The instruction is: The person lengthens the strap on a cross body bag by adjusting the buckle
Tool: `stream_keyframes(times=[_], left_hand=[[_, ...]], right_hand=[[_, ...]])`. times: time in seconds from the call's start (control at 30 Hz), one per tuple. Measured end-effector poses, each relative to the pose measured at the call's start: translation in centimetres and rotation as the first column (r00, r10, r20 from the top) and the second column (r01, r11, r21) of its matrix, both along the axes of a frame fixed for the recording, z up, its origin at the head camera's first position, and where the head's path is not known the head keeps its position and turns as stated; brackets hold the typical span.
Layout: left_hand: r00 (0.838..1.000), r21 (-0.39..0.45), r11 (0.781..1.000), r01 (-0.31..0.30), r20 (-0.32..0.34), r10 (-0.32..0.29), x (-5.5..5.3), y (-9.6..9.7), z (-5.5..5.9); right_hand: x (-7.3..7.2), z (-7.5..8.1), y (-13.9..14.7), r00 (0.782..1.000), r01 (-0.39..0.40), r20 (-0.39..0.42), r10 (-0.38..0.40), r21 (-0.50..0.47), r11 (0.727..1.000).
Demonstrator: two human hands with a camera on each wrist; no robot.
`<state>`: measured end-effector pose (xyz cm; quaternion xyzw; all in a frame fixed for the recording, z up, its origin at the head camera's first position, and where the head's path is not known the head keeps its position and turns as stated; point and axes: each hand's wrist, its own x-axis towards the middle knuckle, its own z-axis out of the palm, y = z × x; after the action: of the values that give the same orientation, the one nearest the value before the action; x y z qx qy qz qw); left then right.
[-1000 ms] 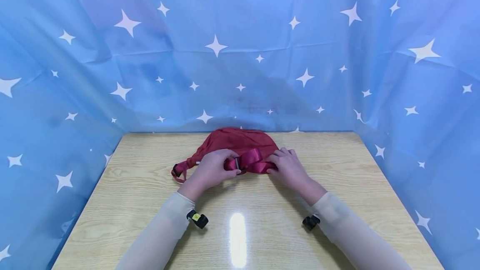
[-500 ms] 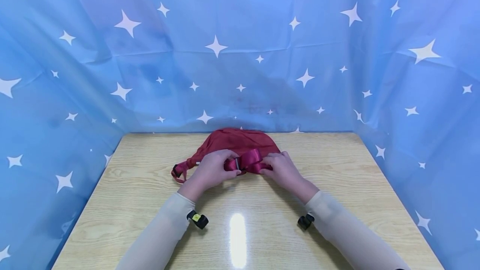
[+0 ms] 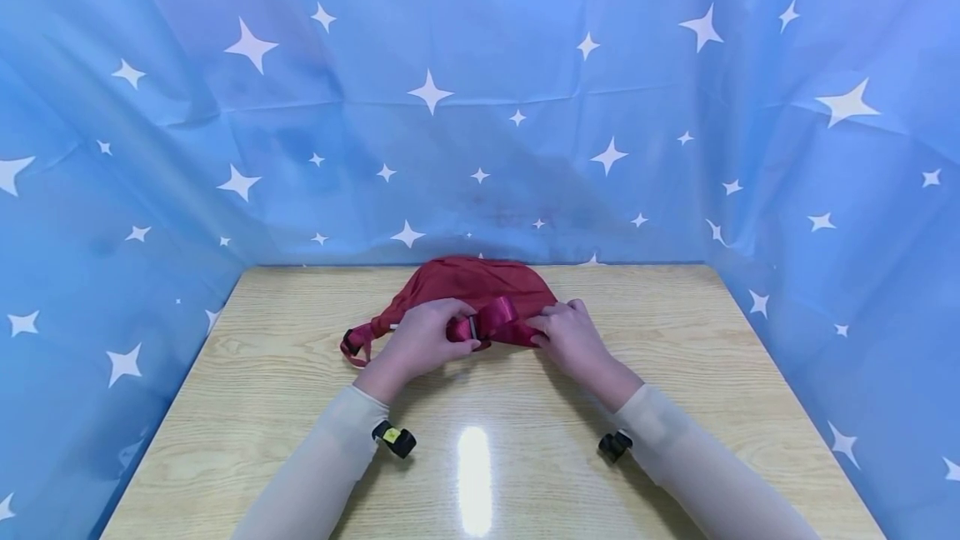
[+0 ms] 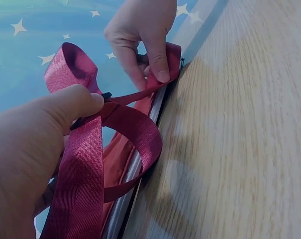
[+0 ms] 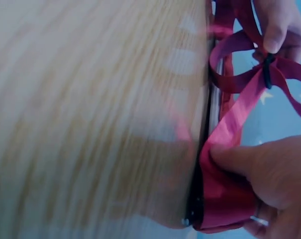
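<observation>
I see from afar the left hand [image 3: 424, 335] pinching the dark buckle [image 5: 267, 73], the right hand [image 3: 576, 342] pinching the red strap [image 5: 231, 121].

L fingers [image 3: 459, 307], R fingers [image 3: 542, 324] on red strap [image 3: 497, 317]

Up at the far edge of the table [image 3: 675, 365], near its middle, finding a bag [image 3: 487, 277]; directly behind that, meeting a curtain [image 3: 525, 148], then meeting it again along the left and right sides. Round to the near side now: catching the left hand [image 3: 429, 333] before the bag's left half, the right hand [image 3: 573, 340] at its right end, and between the two, in front of the bag, a strap [image 3: 497, 317]. Spotting a slider [image 3: 473, 327] on that strap, at the left hand's fingertips. Out left, past that hand, picking up a buckle [image 3: 351, 340] at the bag's left end.
</observation>
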<state>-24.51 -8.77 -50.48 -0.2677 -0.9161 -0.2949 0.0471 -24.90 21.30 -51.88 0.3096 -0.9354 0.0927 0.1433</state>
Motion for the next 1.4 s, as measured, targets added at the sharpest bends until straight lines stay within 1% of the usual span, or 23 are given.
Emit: stream_keyframes(times=[0.17,0.33,0.43,0.53,0.63,0.73,0.87,0.97,1.03,1.2,1.3,1.4], left_hand=[[1.0,0.008,1.0,-0.002,-0.008,0.002,0.0,0.0,0.2],[1.0,-0.001,1.0,-0.005,-0.017,0.005,0.0,-0.1,0.3],[1.0,0.002,1.0,-0.006,-0.019,0.006,-0.1,-0.1,0.2],[1.0,0.011,1.0,-0.009,-0.019,0.009,-0.1,-0.1,0.1],[1.0,0.014,1.0,-0.011,-0.013,0.011,-0.1,-0.1,0.2],[1.0,0.014,1.0,-0.012,-0.01,0.012,0.0,-0.2,0.2],[1.0,0.016,1.0,-0.011,-0.015,0.011,-0.1,-0.3,0.1],[1.0,0.021,1.0,-0.009,-0.019,0.009,-0.1,-0.3,0.1],[1.0,0.025,1.0,-0.008,-0.02,0.008,-0.1,-0.4,0.1],[1.0,0.036,0.999,-0.009,-0.014,0.01,-0.2,-0.4,0.2],[1.0,0.037,0.999,-0.014,-0.012,0.015,-0.2,-0.4,0.3],[1.0,0.033,0.999,-0.019,-0.009,0.019,-0.2,-0.5,0.4]], right_hand=[[0.1,0.2,0.1,0.997,0.071,-0.036,-0.068,0.084,0.994],[0.2,0.5,-0.1,0.993,0.117,-0.03,-0.114,0.139,0.983],[0.2,0.6,-0.1,0.99,0.141,-0.022,-0.139,0.152,0.978],[0.2,0.6,-0.2,0.989,0.149,-0.017,-0.148,0.129,0.98],[0.2,0.7,-0.2,0.992,0.121,0.022,-0.123,0.067,0.99],[0.0,0.8,-0.7,0.992,0.071,0.108,-0.069,-0.01,0.997],[-0.5,0.8,-1.7,0.975,0.028,0.224,-0.002,-0.116,0.993],[-0.8,0.6,-2.3,0.964,0.011,0.263,0.036,-0.176,0.984],[-1.0,0.5,-2.5,0.962,-0.001,0.268,0.059,-0.212,0.977],[-1.2,0.3,-2.5,0.966,-0.044,0.236,0.106,-0.254,0.966],[-1.1,0.4,-2.3,0.972,-0.061,0.209,0.111,-0.23,0.971],[-0.9,0.5,-2.1,0.982,-0.064,0.167,0.091,-0.162,0.985]])
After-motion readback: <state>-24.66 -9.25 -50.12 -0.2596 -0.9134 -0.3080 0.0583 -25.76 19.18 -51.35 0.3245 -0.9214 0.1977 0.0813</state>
